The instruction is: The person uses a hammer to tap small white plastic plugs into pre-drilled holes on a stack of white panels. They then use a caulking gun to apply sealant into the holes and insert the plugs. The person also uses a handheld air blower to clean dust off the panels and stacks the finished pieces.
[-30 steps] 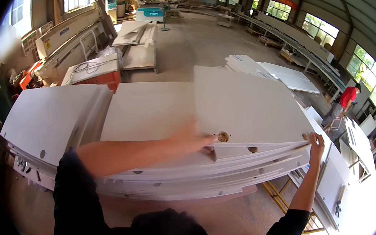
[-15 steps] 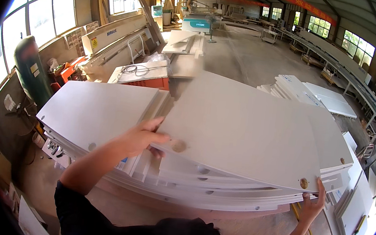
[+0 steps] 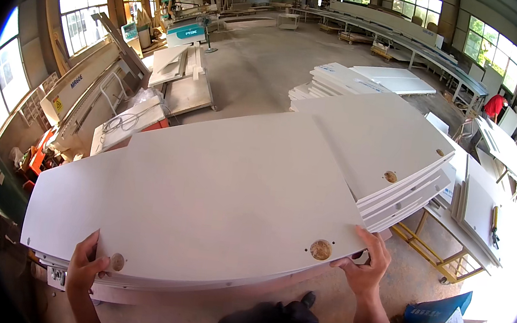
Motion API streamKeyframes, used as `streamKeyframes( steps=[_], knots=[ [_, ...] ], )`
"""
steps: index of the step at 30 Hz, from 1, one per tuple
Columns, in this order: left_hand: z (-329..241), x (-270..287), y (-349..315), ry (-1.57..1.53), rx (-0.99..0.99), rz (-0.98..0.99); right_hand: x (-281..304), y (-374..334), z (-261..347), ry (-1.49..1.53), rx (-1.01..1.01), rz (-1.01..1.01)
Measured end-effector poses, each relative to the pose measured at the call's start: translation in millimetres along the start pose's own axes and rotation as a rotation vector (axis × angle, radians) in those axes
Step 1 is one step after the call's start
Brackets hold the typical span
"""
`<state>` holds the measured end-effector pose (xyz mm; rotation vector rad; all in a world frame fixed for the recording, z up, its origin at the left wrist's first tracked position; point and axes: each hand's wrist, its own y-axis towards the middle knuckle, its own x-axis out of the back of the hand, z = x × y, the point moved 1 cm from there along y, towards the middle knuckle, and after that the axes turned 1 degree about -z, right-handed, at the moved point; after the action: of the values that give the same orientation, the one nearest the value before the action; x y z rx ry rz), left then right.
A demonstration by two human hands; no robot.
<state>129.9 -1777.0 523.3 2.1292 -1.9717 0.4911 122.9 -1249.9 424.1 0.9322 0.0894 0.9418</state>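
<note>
A large white board [image 3: 224, 189] with round hinge holes along its near edge spans the space before me. My left hand [image 3: 85, 266] pinches its near edge at the left, beside one hole, with the thumb and fingers closed on it. At the board's near right corner my right hand [image 3: 368, 264] grips the edge next to a bigger hole with bare chipboard inside. The board lies above the left pile, whose edges [image 3: 170, 286] show beneath it. Whether it rests fully on that pile I cannot tell. Close on its right is a stack of similar white boards [image 3: 393, 135].
More white boards [image 3: 349, 78] are piled behind the right stack. A yellow-framed trolley [image 3: 443, 260] carries boards and a tool with a yellow handle [image 3: 495, 225]. At lower right is a blue bag [image 3: 438, 308]. A person in red [image 3: 495, 105] is at the far right.
The white board has moved left off the right stack, over the left pile. My left hand has shifted to the near left edge; my right hand still holds the right corner. The view has turned right.
</note>
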Motion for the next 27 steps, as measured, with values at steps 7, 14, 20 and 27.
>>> streamKeyframes(
  steps=[7,14,20,27],
  knots=[
    [6.1,16.6,3.8,0.144,-0.111,-0.003,-15.0,5.4,14.2,-0.01,0.06,0.009],
    [22.9,32.3,16.5,0.615,0.037,-0.034,-27.4,4.8,6.8,-0.258,-0.059,0.006],
    [29.1,7.7,22.9,0.573,-0.263,-0.132,-31.5,19.2,7.9,-0.537,0.109,-0.085],
    [51.8,3.8,24.5,0.745,-0.44,-0.148,-42.4,31.0,-15.2,-0.472,0.124,-0.083]
  ],
)
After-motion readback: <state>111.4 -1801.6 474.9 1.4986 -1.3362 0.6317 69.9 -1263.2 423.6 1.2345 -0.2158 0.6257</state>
